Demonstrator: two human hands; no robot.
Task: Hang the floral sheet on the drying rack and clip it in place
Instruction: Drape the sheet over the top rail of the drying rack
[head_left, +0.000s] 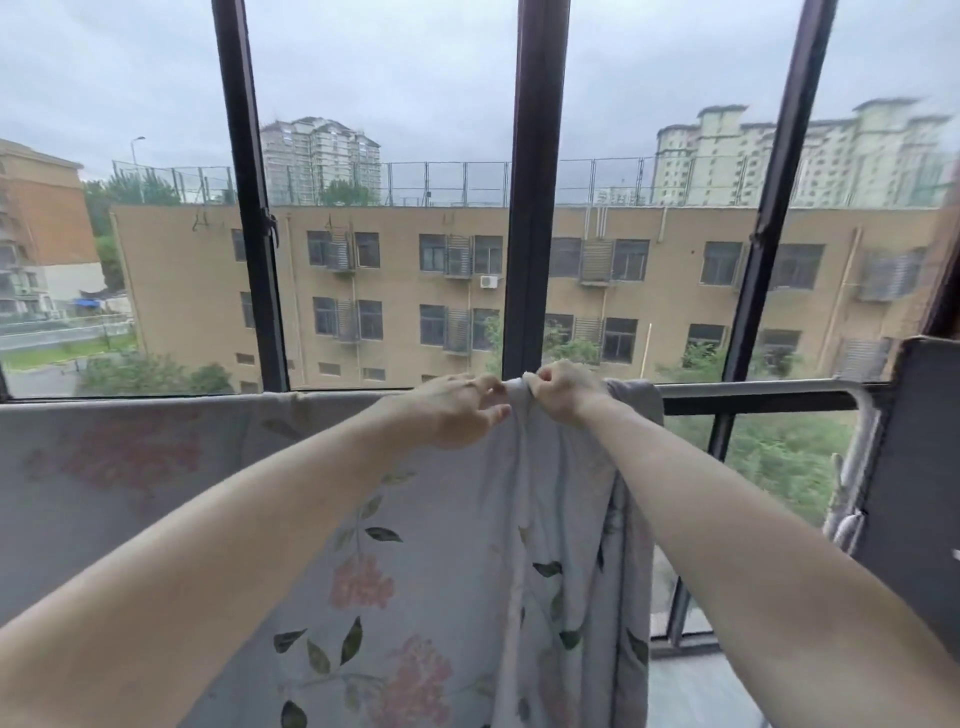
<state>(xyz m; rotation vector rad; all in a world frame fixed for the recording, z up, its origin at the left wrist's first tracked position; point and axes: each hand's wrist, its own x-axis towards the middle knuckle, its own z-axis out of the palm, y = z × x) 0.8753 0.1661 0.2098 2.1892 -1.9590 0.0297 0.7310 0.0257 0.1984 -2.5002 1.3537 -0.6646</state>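
Up at the rail, my right hand (561, 391) was clenched on a bunched fold of the floral sheet (415, 571), fingers curled over the gathered fabric at its top edge. My left hand (457, 410) sat just beside it, thumb and fingertips pinching the same bunch from the other side, so the two hands nearly touched. I could not make out any clip between them; the fabric and my knuckles hid whatever lay under the fold.

From that pinch the sheet fell in deep vertical creases below my right hand, while to the left it spread flat along the drying rack rail (753, 389), pale grey with pink blossoms and dark green leaves. The rail itself showed bare only to the right of my hands, where the grey tube ran to a rounded corner and turned down. Its left stretch was covered by the cloth, and the sheet's lower edge ran out of view at the bottom. Both forearms crossed the lower picture and were cut off by its edges.

Behind stood the dark window frame (535, 208), and beyond the glass a tan building (395, 291) under grey sky. A dark panel (924, 441) at the far right was partly cut off.
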